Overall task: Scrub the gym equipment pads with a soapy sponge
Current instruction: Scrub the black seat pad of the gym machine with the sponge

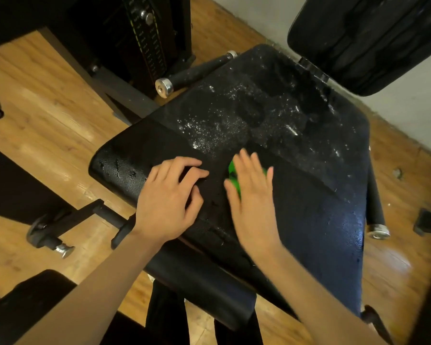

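I'm mid-scrub: my right hand (253,195) presses the bright green sponge (234,175) flat-fingered onto the black padded vinyl seat (309,207), my left hand (171,197) braces with fingers bent on it, and I judge the near, suds-free part comes next.

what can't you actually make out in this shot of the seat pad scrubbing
- Sponge, head view: the right hand lies over it, only green slivers show, so its shape is unknown.
- Right hand: motion-blurred, so finger detail is soft.
- Seat pad: its near edge is hidden behind both forearms.
- Back pad: cut off by the top and right edges.
- Left hand: whether its curled fingers press the pad is unclear.
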{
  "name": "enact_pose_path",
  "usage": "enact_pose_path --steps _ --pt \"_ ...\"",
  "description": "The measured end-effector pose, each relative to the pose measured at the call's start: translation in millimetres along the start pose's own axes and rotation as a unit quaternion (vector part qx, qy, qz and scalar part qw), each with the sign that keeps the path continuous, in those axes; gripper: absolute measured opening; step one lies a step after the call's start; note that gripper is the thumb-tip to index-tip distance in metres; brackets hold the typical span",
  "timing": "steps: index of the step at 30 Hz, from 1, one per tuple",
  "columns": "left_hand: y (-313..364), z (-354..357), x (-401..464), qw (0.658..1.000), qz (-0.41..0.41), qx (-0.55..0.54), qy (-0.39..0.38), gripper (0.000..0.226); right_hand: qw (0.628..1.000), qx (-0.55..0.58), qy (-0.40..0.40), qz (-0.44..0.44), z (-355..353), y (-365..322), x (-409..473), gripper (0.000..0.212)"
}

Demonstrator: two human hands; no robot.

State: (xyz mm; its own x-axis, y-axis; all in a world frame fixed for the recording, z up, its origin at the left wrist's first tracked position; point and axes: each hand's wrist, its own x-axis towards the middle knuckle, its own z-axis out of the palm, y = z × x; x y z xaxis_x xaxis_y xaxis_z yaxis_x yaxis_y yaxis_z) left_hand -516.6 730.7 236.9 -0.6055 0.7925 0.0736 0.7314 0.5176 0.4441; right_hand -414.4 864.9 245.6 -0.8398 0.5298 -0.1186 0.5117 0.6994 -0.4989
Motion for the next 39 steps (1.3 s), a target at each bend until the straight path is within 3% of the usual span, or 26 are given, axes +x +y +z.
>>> enact_pose_path --steps 3,8,12,14,17,19,22,24,29,34,39 --pt "-1.0 0.5 -0.4 1.0 0.005 -0.003 0.005 0.032 0.997 -0.023 -0.031 -0.06 -1.3 10.4 -4.4 0.052" --pt "-0.6 0.4 0.1 1.0 0.005 -0.006 0.008 0.032 0.998 0.004 0.028 0.054 2.1 11.7 54.1 0.048" --pt "-1.6 -0.1 -0.7 1.0 0.007 -0.007 0.007 0.033 0.998 0.001 -0.027 -0.055 0.8 -4.3 -9.3 0.05" --pt "-1.4 0.1 -0.3 1.0 0.005 -0.006 0.009 0.033 0.996 -0.011 -0.035 -0.076 -1.1 9.1 10.6 0.051" --pt "-0.4 0.3 0.0 1.0 0.001 -0.009 0.009 0.032 1.0 0.002 0.007 0.011 1.6 11.8 61.4 0.049" --pt "-0.6 0.0 0.0 1.0 0.002 -0.008 0.006 0.032 0.999 0.011 0.018 0.035 7.2 -2.5 49.8 0.048" --pt "-1.3 -0.6 -0.4 1.0 0.001 -0.007 0.003 0.032 0.999 -0.005 -0.021 -0.049 6.6 -15.1 0.7 0.05" --pt "-1.4 -0.1 -0.6 1.0 0.0 -0.007 0.004 0.031 0.997 -0.019 -0.032 -0.074 3.8 -3.9 15.3 0.05" --pt "-2.6 -1.2 0.4 1.0 0.008 -0.015 0.002 0.03 0.999 -0.004 0.023 0.036 11.9 -6.7 62.0 0.047" --pt "-18.1 -14.2 0.9 0.999 -0.013 -0.022 0.042 0.033 0.994 -0.052 -0.042 -0.09 7.3 -9.4 15.3 0.052" --pt "-38.3 -16.7 6.0 0.998 -0.055 0.002 0.041 0.035 0.999 -0.02 0.01 0.036 11.4 -9.5 73.8 0.049"
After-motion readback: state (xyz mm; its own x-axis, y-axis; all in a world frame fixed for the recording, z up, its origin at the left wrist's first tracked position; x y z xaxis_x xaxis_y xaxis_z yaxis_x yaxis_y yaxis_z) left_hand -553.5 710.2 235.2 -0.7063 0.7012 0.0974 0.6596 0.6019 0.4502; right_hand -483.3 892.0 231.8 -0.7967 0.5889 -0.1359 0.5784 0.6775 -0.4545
